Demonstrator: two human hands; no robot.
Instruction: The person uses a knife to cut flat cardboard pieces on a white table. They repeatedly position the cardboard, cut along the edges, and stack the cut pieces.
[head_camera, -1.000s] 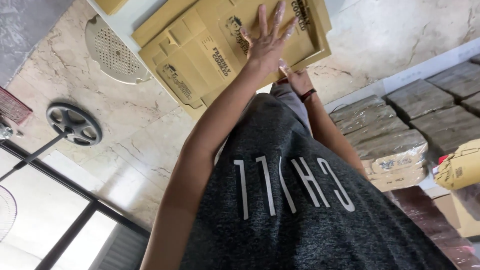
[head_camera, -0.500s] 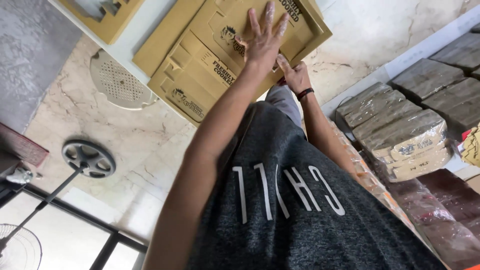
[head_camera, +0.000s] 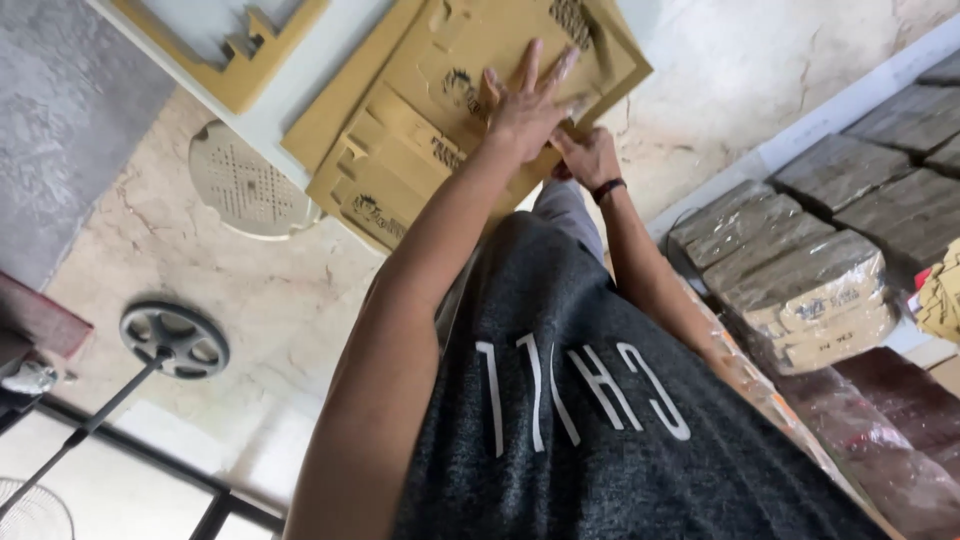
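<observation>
The left hand (head_camera: 528, 105) lies flat with its fingers spread on the flattened cardboard box (head_camera: 440, 150), palm pressed to the tan panel and gripping nothing. The right hand (head_camera: 588, 155) sits just beside it at the lower edge of the same box, its fingers curled against the cardboard rim; whether they pinch the edge or only push on it cannot be told. A dark wristband (head_camera: 608, 188) circles the right wrist.

The cardboard box rests tilted across the pale marble floor (head_camera: 300, 300), with dark printed marks on its flaps. Touching its upper left side runs a white board (head_camera: 300, 85), and beyond that board lies a yellow frame piece (head_camera: 240, 75). Just left of the box a round perforated floor drain cover (head_camera: 245, 185) is set into the floor. Farther left of the box stands a fan base (head_camera: 175, 340), a dark wheel-shaped foot with a thin pole. To the right of the box, well apart, wrapped bundles (head_camera: 800, 285) of brownish packets are stacked in clear film.
</observation>
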